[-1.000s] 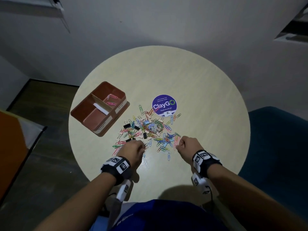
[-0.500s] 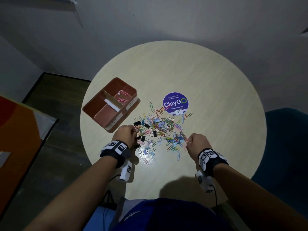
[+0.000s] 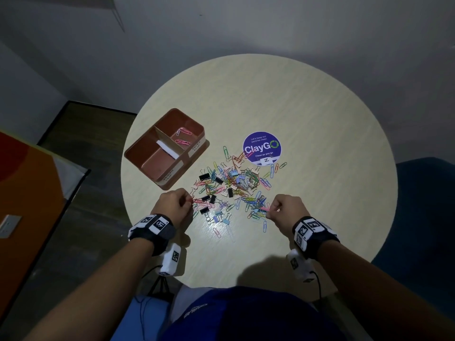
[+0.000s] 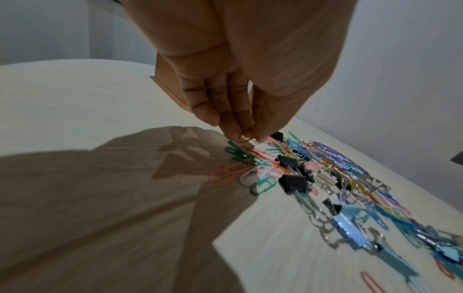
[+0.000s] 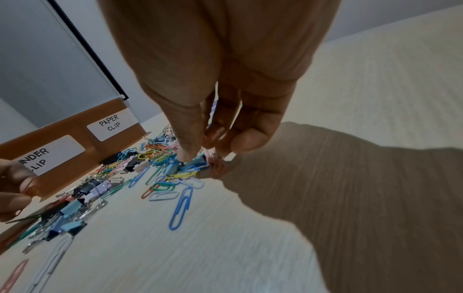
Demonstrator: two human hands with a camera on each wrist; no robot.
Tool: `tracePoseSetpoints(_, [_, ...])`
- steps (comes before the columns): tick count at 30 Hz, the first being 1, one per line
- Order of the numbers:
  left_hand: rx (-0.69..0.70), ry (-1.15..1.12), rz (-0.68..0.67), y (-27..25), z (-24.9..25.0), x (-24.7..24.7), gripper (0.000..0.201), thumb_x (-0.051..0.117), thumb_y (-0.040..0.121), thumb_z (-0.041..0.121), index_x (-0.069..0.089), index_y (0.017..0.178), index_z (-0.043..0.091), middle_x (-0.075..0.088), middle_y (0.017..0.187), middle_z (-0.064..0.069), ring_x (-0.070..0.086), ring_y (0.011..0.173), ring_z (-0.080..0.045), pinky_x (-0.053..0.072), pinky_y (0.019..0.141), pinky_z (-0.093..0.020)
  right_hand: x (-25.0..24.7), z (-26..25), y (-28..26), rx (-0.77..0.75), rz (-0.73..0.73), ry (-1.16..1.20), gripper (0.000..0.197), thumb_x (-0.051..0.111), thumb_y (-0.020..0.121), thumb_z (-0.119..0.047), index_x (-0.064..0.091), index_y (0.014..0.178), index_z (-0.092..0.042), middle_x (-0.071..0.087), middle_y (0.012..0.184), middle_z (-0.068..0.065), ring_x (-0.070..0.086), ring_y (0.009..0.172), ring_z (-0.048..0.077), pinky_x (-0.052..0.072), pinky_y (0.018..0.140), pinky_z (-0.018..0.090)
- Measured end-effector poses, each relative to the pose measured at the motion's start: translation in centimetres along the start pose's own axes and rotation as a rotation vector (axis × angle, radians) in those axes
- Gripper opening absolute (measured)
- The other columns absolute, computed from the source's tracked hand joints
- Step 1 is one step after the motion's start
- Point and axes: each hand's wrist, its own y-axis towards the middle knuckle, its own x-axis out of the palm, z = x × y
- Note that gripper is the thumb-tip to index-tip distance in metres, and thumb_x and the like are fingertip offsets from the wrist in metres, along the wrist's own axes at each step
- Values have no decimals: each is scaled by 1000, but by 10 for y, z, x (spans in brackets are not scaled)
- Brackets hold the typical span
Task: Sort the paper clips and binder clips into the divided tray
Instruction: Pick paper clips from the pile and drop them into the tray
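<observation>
A brown divided tray (image 3: 147, 153) stands at the table's left; labels read PAPER CLIP (image 5: 110, 123) and BINDER CLIP. Its far compartment holds pink paper clips (image 3: 183, 137). A mixed pile of coloured paper clips and binder clips (image 3: 234, 185) lies right of the tray. My left hand (image 3: 188, 200) is at the pile's near left edge and pinches an orange paper clip (image 4: 244, 138) between thumb and fingers. At the near right edge my right hand (image 3: 269, 210) pinches a pink paper clip (image 5: 211, 158). Black binder clips (image 4: 293, 183) lie just beyond my left fingers.
The round pale table (image 3: 320, 114) carries a purple ClayGo sticker (image 3: 262, 148) beyond the pile. A dark blue chair (image 3: 423, 217) stands at the right, an orange panel (image 3: 24, 198) at the left. Loose clips (image 3: 264, 226) lie near the front.
My left hand has shifted left along the pile's near edge, closer to the tray. My right hand has stayed at the near right edge. The head view has swung.
</observation>
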Motion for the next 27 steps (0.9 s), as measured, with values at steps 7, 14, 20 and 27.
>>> tracePoseSetpoints(7, [-29,-65,21,-13,-6,-3,3,62,93,23,64,91,22,61,86,6,55,82,-15,39,70,-27,4,13,-2,-64,-2,86,24,79,77,-21,58,65,-16,63,64,-1,58,60,15,43,52,24])
tracePoseSetpoints(14, [35,72,-196,-15,-4,7,6,64,90,25,69,90,23,69,88,4,62,88,-17,47,76,-27,9,17,-2,-125,6,201,12,73,81,-13,70,87,-23,62,66,1,55,59,15,46,59,24])
tracePoseSetpoints(20, [29,196,-161,-16,-2,14,17,58,90,23,74,93,16,71,92,-3,64,83,-22,54,73,-31,11,19,-3,-142,57,168,10,58,87,-17,65,81,-22,67,69,-2,60,63,14,45,56,23])
tracePoseSetpoints(27, [52,232,-98,-17,5,20,20,55,93,24,74,101,21,69,97,-2,63,83,-22,54,71,-30,12,16,-7,-87,-27,345,28,46,90,-4,71,88,-16,68,69,10,59,58,18,51,58,34])
